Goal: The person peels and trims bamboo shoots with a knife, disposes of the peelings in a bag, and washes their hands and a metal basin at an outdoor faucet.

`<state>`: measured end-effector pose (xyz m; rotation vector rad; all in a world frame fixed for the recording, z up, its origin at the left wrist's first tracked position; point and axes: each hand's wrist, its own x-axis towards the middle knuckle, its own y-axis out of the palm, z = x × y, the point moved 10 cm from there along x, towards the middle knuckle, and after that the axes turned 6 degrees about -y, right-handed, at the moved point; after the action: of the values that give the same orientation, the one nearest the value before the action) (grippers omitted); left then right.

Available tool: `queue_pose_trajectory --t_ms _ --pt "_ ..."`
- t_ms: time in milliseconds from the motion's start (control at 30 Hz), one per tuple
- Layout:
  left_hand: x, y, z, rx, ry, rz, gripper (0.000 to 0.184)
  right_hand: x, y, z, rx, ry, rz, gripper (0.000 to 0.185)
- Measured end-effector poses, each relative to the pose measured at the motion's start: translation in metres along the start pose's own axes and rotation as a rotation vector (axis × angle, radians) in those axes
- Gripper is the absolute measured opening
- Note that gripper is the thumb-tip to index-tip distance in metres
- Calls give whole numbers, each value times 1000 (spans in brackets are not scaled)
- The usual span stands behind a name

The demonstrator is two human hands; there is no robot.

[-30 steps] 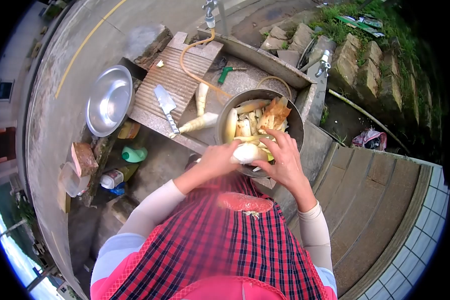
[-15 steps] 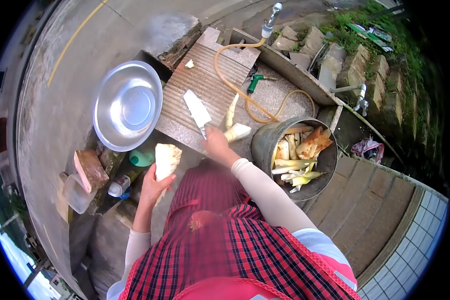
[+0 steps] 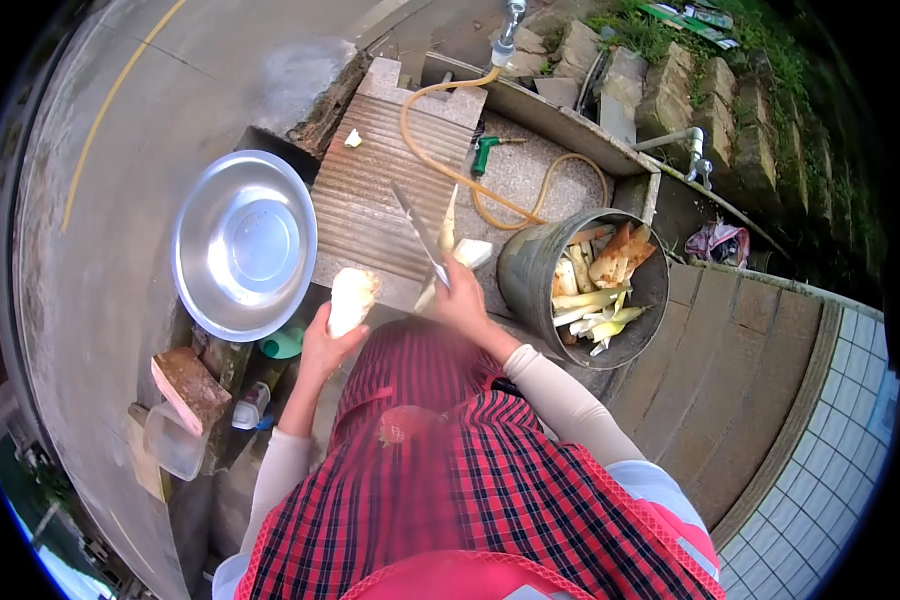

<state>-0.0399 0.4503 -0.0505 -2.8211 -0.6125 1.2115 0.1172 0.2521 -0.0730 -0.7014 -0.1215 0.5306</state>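
Observation:
My left hand (image 3: 328,345) is wrapped around the lower part of a pale, peeled bamboo shoot (image 3: 353,300), holding it upright by the slab's near edge. To its right, my right hand (image 3: 462,297) grips a kitchen knife (image 3: 418,225) by the handle. The blade points up and left, seen nearly edge-on, apart from the held shoot. Just beyond my right hand, a slim bamboo shoot (image 3: 449,215) and a thicker white one (image 3: 473,253) lie on the slab; my hand and the knife partly cover them. A small pale scrap (image 3: 353,138) rests on the ridged stone slab (image 3: 380,190).
At left stands a metal basin (image 3: 195,235). A bucket (image 3: 525,270) of shoots and peelings stands at right. An orange hose (image 3: 417,140) and green spray nozzle (image 3: 485,155) lie behind. A brick (image 3: 185,388) and plastic containers sit lower left; a tap (image 3: 700,165) juts out at right.
My left hand has lifted the shoot closer to the knife. The knife has turned from showing its flat side to nearly edge-on. The whole view has shifted slightly.

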Motion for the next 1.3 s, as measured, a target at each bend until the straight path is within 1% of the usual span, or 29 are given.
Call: queue_pose_trajectory --t_ms 33,67,133,233,267,333,367,433,500,567,600,700,733,833,867,900,967,1000,1067,1167,1200,1300 --pt "24 0 -1 356 134 -104 58 -10 -25 5 -2 -40 -57 49" --pt "42 10 -10 550 158 -121 59 -19 -50 10 -3 -82 -114 47" --pt "75 35 -23 724 313 -155 55 -38 -101 28 -58 -128 -208 40" --pt "111 73 -26 783 426 4 54 -71 -140 20 -151 -73 -272 39" --pt "118 81 -26 791 428 36 52 -82 -143 11 -136 -13 -274 39" --pt "125 96 -25 824 353 132 51 -98 -145 -1 -138 86 -272 39" --pt "125 103 -24 843 315 180 51 -103 -143 -5 -79 151 -278 38" --pt "128 116 -21 790 325 179 51 -108 -138 -8 4 238 -312 37" --pt "128 126 -16 775 314 164 51 -112 -129 -14 -5 236 -356 35" --pt "123 134 -20 796 289 129 51 -107 -126 -12 31 253 -332 34" --pt "120 132 -25 774 294 80 50 -104 -126 -10 40 272 -305 34" --pt "129 109 -23 714 298 -90 49 -100 -129 -7 56 307 -246 35" --pt "131 99 -25 708 338 -120 52 -101 -130 -7 52 308 -243 35" --pt "145 81 -22 775 447 -7 57 -102 -130 -8 47 284 -242 34" --pt "154 77 -12 816 414 15 62 -104 -126 -12 40 265 -242 34" --pt "158 79 -6 851 450 56 65 -104 -124 -14 35 247 -242 34" --pt "155 86 -9 923 524 140 69 -92 -111 -9 20 212 -164 33" --pt "152 87 -9 944 537 149 70 -84 -103 -7 12 194 -127 32" --pt "145 90 -11 988 566 170 73 -66 -79 -13 -48 197 16 28" --pt "131 86 -19 982 625 124 74 -51 -45 -25 -139 239 204 23" --pt "131 85 -18 978 597 127 73 -50 -36 -27 -169 259 263 21" --pt "141 82 -16 979 518 139 70 -57 -23 -22 -179 270 347 20"
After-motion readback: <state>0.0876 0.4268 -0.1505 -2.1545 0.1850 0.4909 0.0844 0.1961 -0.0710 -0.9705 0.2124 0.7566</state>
